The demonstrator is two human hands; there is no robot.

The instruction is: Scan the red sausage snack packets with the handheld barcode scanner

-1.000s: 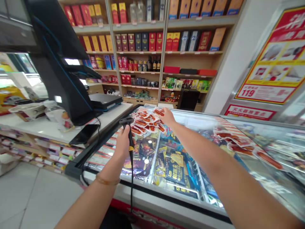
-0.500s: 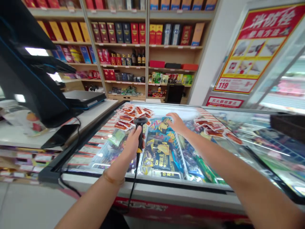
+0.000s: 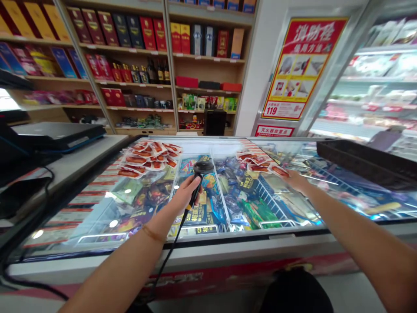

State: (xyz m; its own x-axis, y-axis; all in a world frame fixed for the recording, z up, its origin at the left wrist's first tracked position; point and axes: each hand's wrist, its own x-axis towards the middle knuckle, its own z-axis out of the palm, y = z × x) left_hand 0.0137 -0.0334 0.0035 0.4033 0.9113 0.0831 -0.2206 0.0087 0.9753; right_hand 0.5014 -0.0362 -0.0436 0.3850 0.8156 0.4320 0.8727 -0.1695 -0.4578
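My left hand (image 3: 190, 191) is wrapped round the handle of a black barcode scanner (image 3: 203, 167), its cable running down over the freezer's front edge. The scanner is held above the glass top (image 3: 156, 230) of a chest freezer. At the right, my right hand (image 3: 297, 181) has its fingers at the end of a packet of sausage (image 3: 277, 170), the outermost of a small group of sausage packets (image 3: 252, 157). A larger pile of sausage packets (image 3: 146, 158) lies on the glass to the left of the scanner.
Under the glass are wire baskets (image 3: 270, 198) of bagged frozen goods. A dark brown tray (image 3: 368, 161) stands on the freezer at the right. Left is a counter (image 3: 107, 145) with a flat black-and-grey device (image 3: 61, 134). Shelves of boxes and bottles stand behind.
My right hand has moved from above the middle of the glass to the outermost packet of the right-hand group. The view has turned right. My left hand still holds the scanner.
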